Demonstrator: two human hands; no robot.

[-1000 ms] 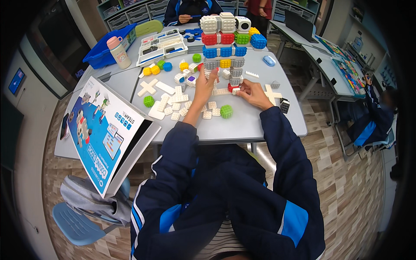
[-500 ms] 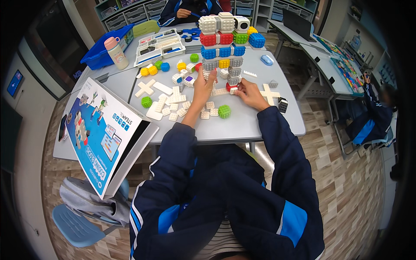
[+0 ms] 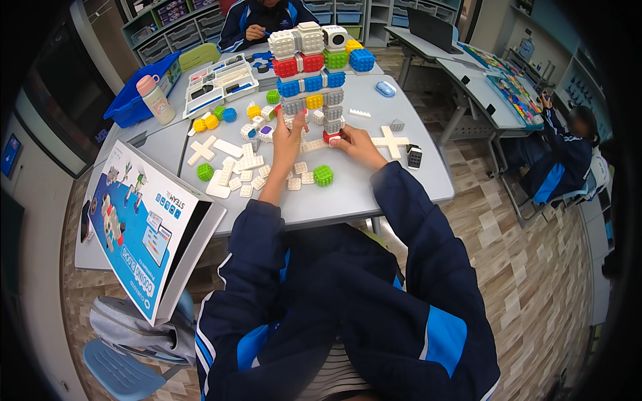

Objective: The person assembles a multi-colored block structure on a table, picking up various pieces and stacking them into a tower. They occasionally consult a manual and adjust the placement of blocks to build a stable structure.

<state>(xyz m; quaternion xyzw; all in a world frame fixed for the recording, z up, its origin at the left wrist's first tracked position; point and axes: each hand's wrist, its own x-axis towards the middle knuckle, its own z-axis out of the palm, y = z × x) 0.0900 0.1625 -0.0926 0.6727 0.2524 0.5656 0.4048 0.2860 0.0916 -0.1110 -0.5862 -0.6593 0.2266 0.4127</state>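
A tall figure of toy building blocks [image 3: 311,63] stands on the table in front of me, with white, red, blue, grey and yellow rows. My left hand [image 3: 286,147] is closed round its left leg, which the fingers partly hide. At the foot of the grey right leg, my right hand [image 3: 360,145] pinches a small red block [image 3: 329,136]. A white block with a round dark lens [image 3: 335,38] tops a green block [image 3: 336,59] at the upper right. Yellow and blue blocks [image 3: 362,60] stick out beside it.
White plates [image 3: 249,159], a white cross piece [image 3: 390,142] and a green block [image 3: 323,176] lie about. A large box [image 3: 144,224] leans at the table's left edge. Behind are a bottle [image 3: 154,100], a parts tray [image 3: 221,85], a blue bin [image 3: 142,100] and another person [image 3: 264,27].
The whole view has shifted, so the table and figure sit farther left. Both hands stay at the figure's legs; the right fingers now cover more of the foot.
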